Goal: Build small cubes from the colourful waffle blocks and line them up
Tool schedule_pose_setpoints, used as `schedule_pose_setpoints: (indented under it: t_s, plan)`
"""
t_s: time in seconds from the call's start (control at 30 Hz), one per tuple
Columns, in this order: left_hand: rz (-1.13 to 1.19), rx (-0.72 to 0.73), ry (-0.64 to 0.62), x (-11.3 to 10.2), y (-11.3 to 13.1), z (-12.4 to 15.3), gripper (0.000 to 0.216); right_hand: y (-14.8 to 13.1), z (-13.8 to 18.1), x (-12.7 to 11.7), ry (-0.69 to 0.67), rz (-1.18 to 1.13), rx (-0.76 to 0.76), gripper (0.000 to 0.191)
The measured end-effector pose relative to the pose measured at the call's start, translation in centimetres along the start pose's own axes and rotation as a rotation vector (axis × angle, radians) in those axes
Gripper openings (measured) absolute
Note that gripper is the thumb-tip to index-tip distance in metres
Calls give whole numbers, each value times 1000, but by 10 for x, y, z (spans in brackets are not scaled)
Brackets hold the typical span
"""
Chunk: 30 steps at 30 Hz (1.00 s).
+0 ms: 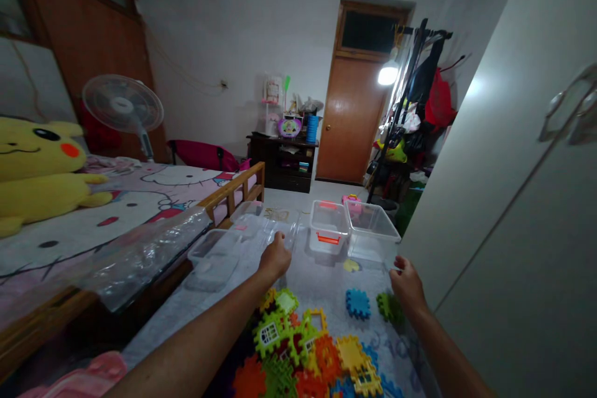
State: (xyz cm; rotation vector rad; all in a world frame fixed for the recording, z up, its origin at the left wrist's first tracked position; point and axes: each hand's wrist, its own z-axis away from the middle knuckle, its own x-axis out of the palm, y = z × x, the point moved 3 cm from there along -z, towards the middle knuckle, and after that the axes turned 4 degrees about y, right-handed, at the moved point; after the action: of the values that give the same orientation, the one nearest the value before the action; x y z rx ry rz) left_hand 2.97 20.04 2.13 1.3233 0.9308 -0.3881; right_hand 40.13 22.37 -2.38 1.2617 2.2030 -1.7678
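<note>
A clear lid is gripped at its edge by the left hand, while the right hand is held open and empty, near a blue block. Clear bins are kept within reach, beyond heaped toy blocks.

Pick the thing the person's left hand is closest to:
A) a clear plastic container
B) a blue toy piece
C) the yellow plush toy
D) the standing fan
A. The left hand has its fingers right at the clear plastic container, at the far edge of the mat.
</note>
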Motion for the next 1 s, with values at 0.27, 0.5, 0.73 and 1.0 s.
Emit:
schedule_pose_setpoints:
  t_s: [0.27,0.5,0.73,1.0]
  plan:
    - [-50,-19,-7,1,-23,-8,69,-21,46,-22,-157,-90,-39,42]
    - [-25,0,9,10,-23,-24,51,-41,95,-38,-278,-146,-165,36]
    - [40,-7,-35,23,-7,-44,35,-27,119,-38,-239,-174,-241,36]
    - [107,21,-78,35,-1,-53,36,-12,128,-39,-153,-83,-371,31]
